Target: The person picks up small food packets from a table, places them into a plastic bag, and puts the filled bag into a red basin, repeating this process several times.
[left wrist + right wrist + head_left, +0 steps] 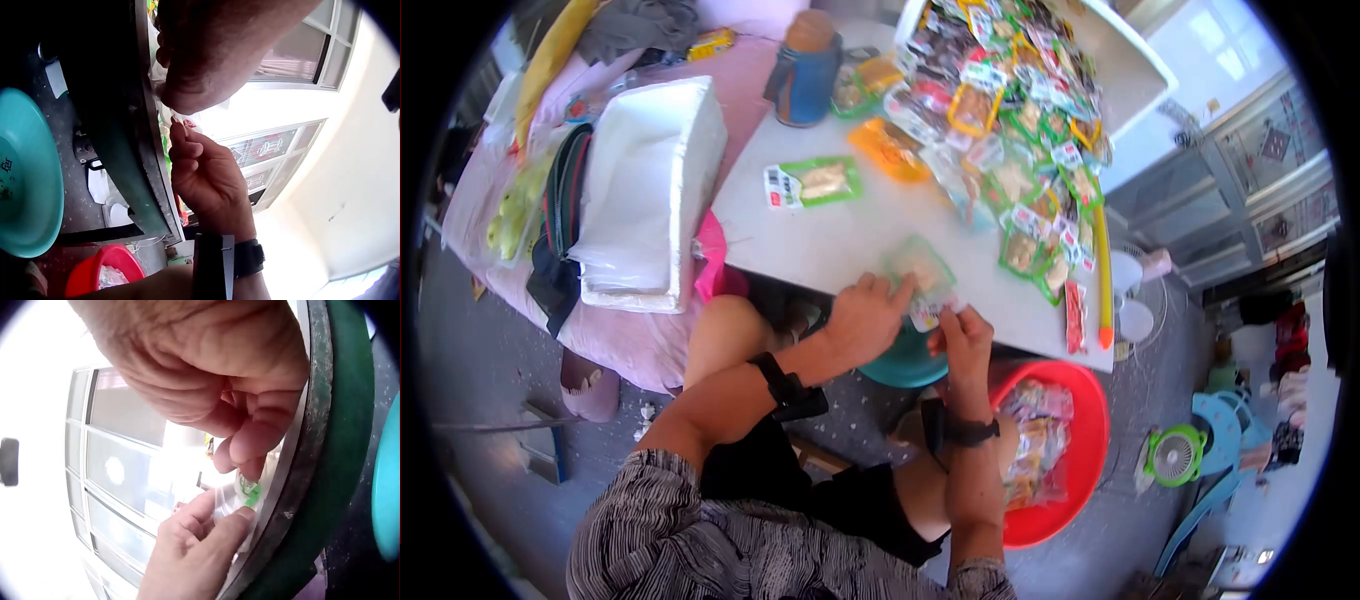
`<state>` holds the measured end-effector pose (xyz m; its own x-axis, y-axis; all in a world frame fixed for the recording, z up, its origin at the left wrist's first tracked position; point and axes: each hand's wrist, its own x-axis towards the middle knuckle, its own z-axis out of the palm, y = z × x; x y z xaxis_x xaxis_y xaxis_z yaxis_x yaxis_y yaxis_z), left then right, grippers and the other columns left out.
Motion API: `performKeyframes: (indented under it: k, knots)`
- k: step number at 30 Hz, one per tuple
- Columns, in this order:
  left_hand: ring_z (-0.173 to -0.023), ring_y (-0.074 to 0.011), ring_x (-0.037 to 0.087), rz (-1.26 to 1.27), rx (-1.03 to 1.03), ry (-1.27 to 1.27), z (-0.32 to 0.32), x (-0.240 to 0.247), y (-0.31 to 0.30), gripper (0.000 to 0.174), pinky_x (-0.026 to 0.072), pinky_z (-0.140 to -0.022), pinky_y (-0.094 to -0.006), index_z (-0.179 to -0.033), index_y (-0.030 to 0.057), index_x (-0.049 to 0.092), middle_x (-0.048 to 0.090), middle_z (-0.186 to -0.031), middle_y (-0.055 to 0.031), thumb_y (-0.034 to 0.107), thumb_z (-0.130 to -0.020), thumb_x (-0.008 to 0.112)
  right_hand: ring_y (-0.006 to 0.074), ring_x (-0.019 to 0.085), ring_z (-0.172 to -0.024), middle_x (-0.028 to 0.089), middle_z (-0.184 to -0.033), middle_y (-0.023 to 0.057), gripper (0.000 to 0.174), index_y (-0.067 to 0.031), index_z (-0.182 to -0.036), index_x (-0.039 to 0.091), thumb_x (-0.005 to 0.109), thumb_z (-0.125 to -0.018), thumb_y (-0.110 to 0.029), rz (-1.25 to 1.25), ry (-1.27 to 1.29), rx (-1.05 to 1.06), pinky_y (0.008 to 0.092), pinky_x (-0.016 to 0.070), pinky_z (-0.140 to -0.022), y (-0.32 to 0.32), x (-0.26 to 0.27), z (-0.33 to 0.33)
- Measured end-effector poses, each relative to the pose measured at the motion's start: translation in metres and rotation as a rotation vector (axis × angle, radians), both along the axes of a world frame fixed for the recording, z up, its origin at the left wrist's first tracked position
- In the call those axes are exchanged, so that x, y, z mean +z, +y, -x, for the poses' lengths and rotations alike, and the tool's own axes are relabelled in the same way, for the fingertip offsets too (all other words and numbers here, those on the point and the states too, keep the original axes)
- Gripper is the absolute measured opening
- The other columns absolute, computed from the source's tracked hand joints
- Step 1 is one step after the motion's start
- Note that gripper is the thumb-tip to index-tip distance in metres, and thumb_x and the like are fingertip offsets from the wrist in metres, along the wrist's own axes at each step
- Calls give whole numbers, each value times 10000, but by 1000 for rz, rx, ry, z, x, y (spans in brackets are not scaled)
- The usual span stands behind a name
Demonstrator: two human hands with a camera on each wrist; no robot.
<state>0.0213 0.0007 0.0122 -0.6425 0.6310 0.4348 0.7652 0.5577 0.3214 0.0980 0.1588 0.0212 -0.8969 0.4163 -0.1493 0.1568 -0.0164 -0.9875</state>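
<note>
A green-edged clear food packet (920, 270) with pale contents lies at the table's near edge, its white label end toward the person. The left hand (865, 318) grips it from the left, index finger stretched over its face. In the right wrist view, the left thumb lies against the green edge of the packet (252, 495). With thumb and fingertips, the right hand (966, 338) pinches the label end. The left wrist view shows this right hand (206, 165) close above the table edge, fingers bent. Much of the packet is hidden behind the hands there.
A similar green packet (812, 182) lies on the table (800, 240). Many packets (1020, 130) spill from a white box (1135, 55) at the back right. Below are a teal basin (895, 368) and a red tub (1090, 420) holding packets. A foam box (635, 190) stands left.
</note>
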Motion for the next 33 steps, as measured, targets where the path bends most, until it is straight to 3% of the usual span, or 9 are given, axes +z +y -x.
performKeyframes:
  k: [4, 6, 11, 15, 19, 22, 25, 28, 33]
  knots:
    - [-782, -295, 569, 52, -68, -27, 7, -10, 5, 648, 495, -609, -370, -1280, -99, 432, 563, -821, -136, 64, -683, 622, 86, 517, -462, 586, -602, 43, 177, 29, -925, 634, 516, -932, -103, 14, 28, -47, 217, 422, -423, -10, -7, 13]
    - [-788, -299, 567, 52, -118, -1, 7, -9, 5, 638, 496, -620, -369, -1275, -104, 434, 567, -830, -141, 54, -684, 615, 105, 542, -469, 594, -600, 51, 167, 35, -921, 631, 523, -928, -92, 110, 67, -126, 230, 451, -438, -11, -12, 21]
    - [-791, -316, 562, -29, -157, -1, 6, -8, 8, 598, 495, -628, -384, -1250, -95, 457, 563, -837, -143, 30, -684, 603, 155, 641, -705, 654, -843, 106, 207, 46, -1082, 580, 507, -938, -83, 484, 241, -167, 266, 549, -622, -11, -29, 32]
    - [-792, -325, 558, -39, -43, -63, 9, -3, 5, 564, 494, -628, -399, -1211, -67, 490, 555, -849, -145, 31, -670, 617, 183, 651, -858, 639, -1028, 136, 297, 47, -1220, 509, 480, -946, -64, 418, 138, -26, 277, 561, -725, -7, -10, 21]
    - [-806, -329, 553, -50, -22, -69, 11, -9, 3, 502, 496, -624, -404, -1139, -46, 520, 540, -861, -149, 38, -657, 632, 176, 642, -787, 649, -990, 124, 279, 51, -1187, 537, 507, -929, -51, 74, 51, -19, 280, 550, -674, -8, -6, 8]
    - [-815, -335, 548, -79, -41, -36, 12, -8, 2, 463, 496, -624, -409, -1096, -45, 524, 531, -863, -149, 36, -653, 632, 209, 631, -795, 657, -1038, 132, 218, 22, -1090, 620, 530, -900, -35, -509, 84, 35, 336, 524, -714, -10, -9, 2]
    - [-813, -338, 545, -83, -34, -71, 12, -9, 2, 469, 495, -626, -407, -1099, -43, 522, 526, -855, -151, 36, -650, 634, 282, 622, -887, 647, -1089, 143, 205, -7, -1025, 662, 552, -853, -4, -1123, 302, -32, 355, 497, -785, -16, -5, 5]
    - [-810, -338, 545, -96, -38, -62, 11, -6, 1, 479, 492, -628, -405, -1106, -43, 517, 529, -853, -154, 35, -648, 635, 342, 566, -1055, 610, -1163, 158, 268, -19, -1088, 636, 557, -832, -20, -1127, 398, 73, 448, 427, -928, -23, -3, 9]
    - [-801, -334, 543, -81, -3, -53, 11, -4, 0, 452, 485, -626, -407, -1072, -49, 511, 533, -839, -152, 45, -649, 640, 328, 493, -1200, 559, -1248, 145, 347, -23, -1184, 570, 555, -843, -83, -1292, 193, 198, 602, 277, -1009, -27, -11, 3]
